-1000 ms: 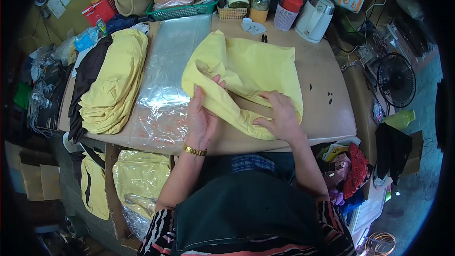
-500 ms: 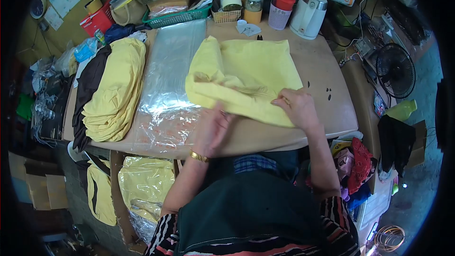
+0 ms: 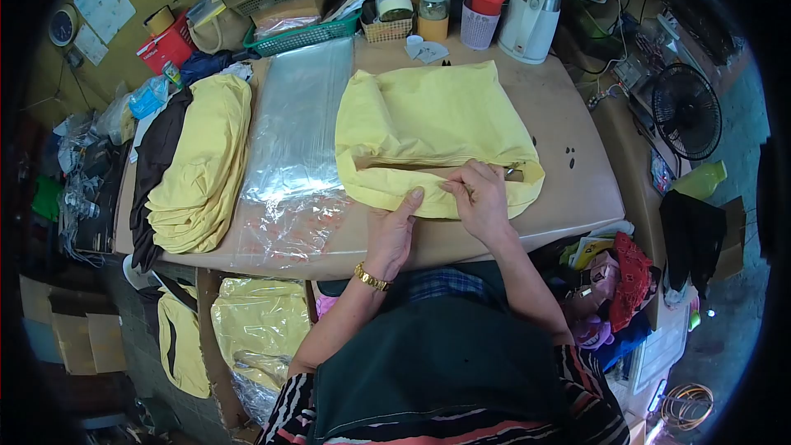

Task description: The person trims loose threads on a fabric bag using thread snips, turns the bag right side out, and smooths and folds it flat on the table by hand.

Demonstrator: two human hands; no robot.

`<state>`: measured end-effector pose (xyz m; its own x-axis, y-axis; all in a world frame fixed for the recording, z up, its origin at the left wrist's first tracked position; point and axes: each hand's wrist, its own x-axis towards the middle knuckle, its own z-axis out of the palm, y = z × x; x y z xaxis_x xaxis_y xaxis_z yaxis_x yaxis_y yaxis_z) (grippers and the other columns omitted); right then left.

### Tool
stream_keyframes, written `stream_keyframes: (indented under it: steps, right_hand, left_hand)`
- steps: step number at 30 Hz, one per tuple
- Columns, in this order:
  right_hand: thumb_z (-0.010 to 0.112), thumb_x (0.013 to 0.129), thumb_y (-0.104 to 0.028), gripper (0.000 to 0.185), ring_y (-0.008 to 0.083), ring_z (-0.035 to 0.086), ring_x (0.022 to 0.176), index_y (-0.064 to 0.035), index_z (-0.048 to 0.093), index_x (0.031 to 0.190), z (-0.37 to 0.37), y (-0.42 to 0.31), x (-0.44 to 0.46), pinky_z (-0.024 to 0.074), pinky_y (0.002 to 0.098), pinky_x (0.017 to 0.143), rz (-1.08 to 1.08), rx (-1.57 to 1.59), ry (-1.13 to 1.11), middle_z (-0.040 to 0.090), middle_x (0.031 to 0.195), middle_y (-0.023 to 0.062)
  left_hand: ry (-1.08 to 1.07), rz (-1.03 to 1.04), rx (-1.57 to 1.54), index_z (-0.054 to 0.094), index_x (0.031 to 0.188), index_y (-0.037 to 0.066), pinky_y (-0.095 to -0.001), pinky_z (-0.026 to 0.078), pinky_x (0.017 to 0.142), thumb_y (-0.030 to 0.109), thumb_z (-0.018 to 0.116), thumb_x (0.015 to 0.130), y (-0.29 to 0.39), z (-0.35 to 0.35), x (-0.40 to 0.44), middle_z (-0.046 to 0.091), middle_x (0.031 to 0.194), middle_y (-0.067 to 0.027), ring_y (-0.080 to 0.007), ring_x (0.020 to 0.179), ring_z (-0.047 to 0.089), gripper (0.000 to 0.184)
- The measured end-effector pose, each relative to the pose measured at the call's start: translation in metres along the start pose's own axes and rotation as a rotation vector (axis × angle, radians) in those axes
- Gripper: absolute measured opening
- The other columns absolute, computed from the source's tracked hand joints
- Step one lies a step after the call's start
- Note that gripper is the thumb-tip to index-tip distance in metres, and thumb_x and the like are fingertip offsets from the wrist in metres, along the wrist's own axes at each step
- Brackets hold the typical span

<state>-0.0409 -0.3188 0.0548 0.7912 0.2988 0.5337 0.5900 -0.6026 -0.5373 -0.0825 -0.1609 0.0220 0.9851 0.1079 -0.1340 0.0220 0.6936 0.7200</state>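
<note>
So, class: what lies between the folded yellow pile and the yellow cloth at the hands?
Clear plastic, glossy and wrinkled, lies between the folded yellow pile and the yellow cloth, as the head view shows.

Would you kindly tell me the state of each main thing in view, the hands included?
Pale yellow fabric cover: spread out, slit gaping.
Left hand: thumb over the cover's near edge.
Right hand: fingers bent, at the slit.
Yellow cloth pile: folded, stacked.
Clear plastic sleeves: lying flat.
White kettle: upright, lid closed.
Black round fan: upright; running or not, I cannot tell.
</note>
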Motion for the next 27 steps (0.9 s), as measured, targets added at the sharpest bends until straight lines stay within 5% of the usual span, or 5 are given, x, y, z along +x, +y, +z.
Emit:
stream_keyframes:
  steps: [6, 12, 20, 24, 27]
  right_hand:
    - [0.067, 0.082, -0.004, 0.004, 0.0238, 0.054, 0.067, -0.0065, 0.063, 0.083, -0.003, 0.006, 0.004, 0.0366, 0.0358, 0.08, -0.126, -0.089, 0.176, 0.059, 0.068, 0.0044]
    - [0.063, 0.083, 0.0, 0.005, 0.028, 0.053, 0.06, -0.0043, 0.061, 0.08, -0.009, 0.022, 0.0, 0.0422, 0.0374, 0.077, -0.126, 0.086, 0.098, 0.059, 0.067, 0.0077]
    - [0.065, 0.085, -0.01, 0.007, 0.0285, 0.06, 0.07, -0.0048, 0.061, 0.086, -0.014, 0.029, 0.0, 0.0427, 0.0421, 0.082, -0.041, -0.252, -0.117, 0.06, 0.069, 0.0093]
    - [0.065, 0.088, -0.017, 0.015, 0.0267, 0.056, 0.055, -0.0085, 0.057, 0.079, 0.003, -0.011, 0.014, 0.041, 0.0425, 0.085, -0.192, -0.312, 0.259, 0.056, 0.055, 0.0067]
    - [0.066, 0.088, -0.018, 0.014, 0.0257, 0.058, 0.057, -0.0087, 0.058, 0.081, 0.006, -0.017, 0.011, 0.0402, 0.0416, 0.086, -0.262, -0.246, 0.136, 0.056, 0.056, 0.006]
  left_hand:
    - [0.09, -0.051, 0.029, 0.058, 0.117, 0.006, -0.0249, 0.053, 0.077, 0.01, 0.067, 0.091, 0.003, -0.012, 0.001, 0.066, 0.107, -0.0024, -0.0101, 0.095, 0.063, 0.027]
    - [0.027, 0.116, -0.154, 0.06, 0.114, 0.003, -0.0291, 0.056, 0.087, 0.018, 0.062, 0.096, 0.027, -0.037, 0.02, 0.067, 0.112, -0.0073, -0.0149, 0.1, 0.066, 0.024]
    - [0.016, 0.029, -0.247, 0.058, 0.117, 0.005, -0.0304, 0.056, 0.089, 0.014, 0.06, 0.096, 0.018, -0.021, 0.008, 0.066, 0.112, -0.0058, -0.0147, 0.104, 0.064, 0.024]
    - [-0.05, -0.028, -0.124, 0.053, 0.124, 0.007, -0.0301, 0.055, 0.089, 0.014, 0.059, 0.097, -0.003, -0.009, 0.006, 0.061, 0.12, -0.0045, -0.014, 0.108, 0.061, 0.029]
    - [-0.066, -0.049, -0.114, 0.048, 0.131, 0.007, -0.0318, 0.054, 0.092, 0.02, 0.057, 0.098, 0.002, -0.001, 0.003, 0.06, 0.123, -0.0055, -0.0165, 0.11, 0.061, 0.036]
